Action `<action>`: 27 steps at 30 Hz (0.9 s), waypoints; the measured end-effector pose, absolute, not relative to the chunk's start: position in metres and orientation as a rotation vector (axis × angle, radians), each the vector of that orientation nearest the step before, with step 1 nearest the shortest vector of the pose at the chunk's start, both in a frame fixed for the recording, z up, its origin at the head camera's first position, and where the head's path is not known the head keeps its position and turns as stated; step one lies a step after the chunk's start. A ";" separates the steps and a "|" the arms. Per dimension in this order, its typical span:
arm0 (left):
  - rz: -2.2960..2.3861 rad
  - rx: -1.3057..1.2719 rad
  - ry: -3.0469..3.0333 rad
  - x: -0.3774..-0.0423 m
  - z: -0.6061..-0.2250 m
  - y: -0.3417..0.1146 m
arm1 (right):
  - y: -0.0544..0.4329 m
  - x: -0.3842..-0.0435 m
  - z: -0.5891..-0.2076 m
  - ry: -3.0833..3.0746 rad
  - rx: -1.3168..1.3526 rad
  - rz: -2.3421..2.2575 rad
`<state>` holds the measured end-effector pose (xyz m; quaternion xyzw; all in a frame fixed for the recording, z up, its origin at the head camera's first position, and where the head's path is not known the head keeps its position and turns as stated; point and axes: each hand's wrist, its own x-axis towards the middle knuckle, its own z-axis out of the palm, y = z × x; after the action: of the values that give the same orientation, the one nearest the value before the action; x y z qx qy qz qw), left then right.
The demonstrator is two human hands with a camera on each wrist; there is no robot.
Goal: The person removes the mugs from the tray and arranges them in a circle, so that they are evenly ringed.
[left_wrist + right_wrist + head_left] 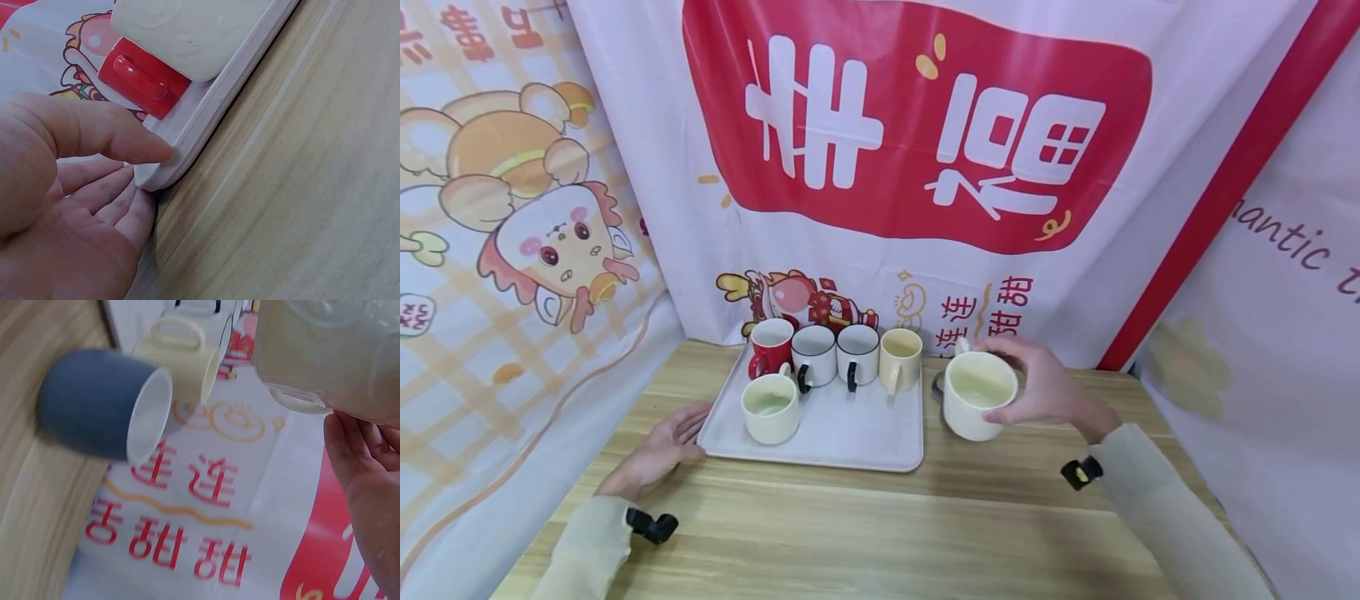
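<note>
In the head view my right hand (1041,385) grips a cream mug (973,417) by its sides, thumb in front, just right of the tray; the mug is upright and appears raised. Behind it a blue-grey mug (94,403) stands on the table, mostly hidden in the head view. My left hand (662,446) lies at the front left corner of the white tray (850,433). Its fairly straight fingers touch the side and its thumb touches the rim. Another cream mug (771,412) stands on the tray nearest that hand.
Along the tray's back stand a red mug (772,346), two white mugs with black handles, one at left (814,358) and one at right (858,354), and a pale yellow mug (901,358). Printed cloth (917,125) hangs behind the wooden table (865,542) and at both sides.
</note>
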<state>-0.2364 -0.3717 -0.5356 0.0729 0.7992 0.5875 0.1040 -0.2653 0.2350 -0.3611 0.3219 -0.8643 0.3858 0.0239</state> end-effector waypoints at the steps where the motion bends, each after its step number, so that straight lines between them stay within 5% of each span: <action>1: 1.743 0.218 2.353 -0.236 -0.536 -0.371 | 0.244 -0.266 -0.362 -2.664 0.985 1.180; 13: 1.721 0.182 2.355 -0.235 -0.533 -0.369 | 0.314 -0.261 -0.401 -2.755 0.706 1.131; 27: 1.741 0.154 2.335 -0.235 -0.532 -0.368 | 0.331 -0.278 -0.478 -2.680 0.654 1.231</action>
<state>-0.2348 -0.3678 -0.5322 0.0525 0.7955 0.5932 0.1122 -0.2785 0.3313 -0.4781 0.2160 -0.8856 0.4067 0.0606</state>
